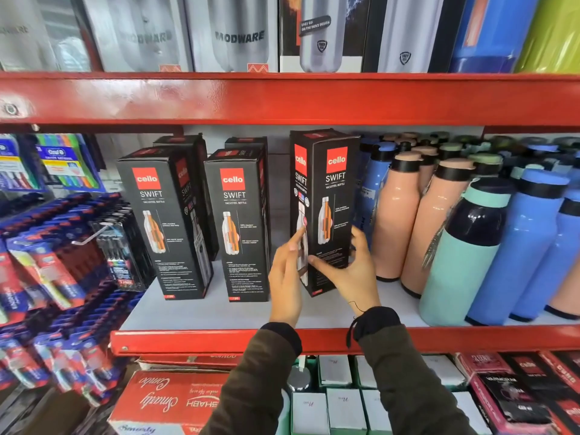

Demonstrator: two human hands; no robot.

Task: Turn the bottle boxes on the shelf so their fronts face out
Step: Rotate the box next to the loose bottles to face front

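Note:
Three tall black Cello Swift bottle boxes stand in the front row of the white shelf board (201, 312). The left box (163, 224) and the middle box (240, 224) stand apart with a printed face toward me. The right box (326, 196) is turned at an angle, one corner edge pointing at me, two faces showing. My left hand (287, 281) lies flat against its left face. My right hand (351, 271) grips its lower right side, thumb on the front and fingers behind. Two more black boxes (188, 142) stand behind the front row.
Loose pink bottles (398, 215), a teal bottle (461, 255) and blue bottles (521, 246) crowd the shelf right beside the held box. Toothbrush packs (56, 246) hang at the left. A red shelf beam (282, 98) runs overhead; boxed goods fill the shelf below.

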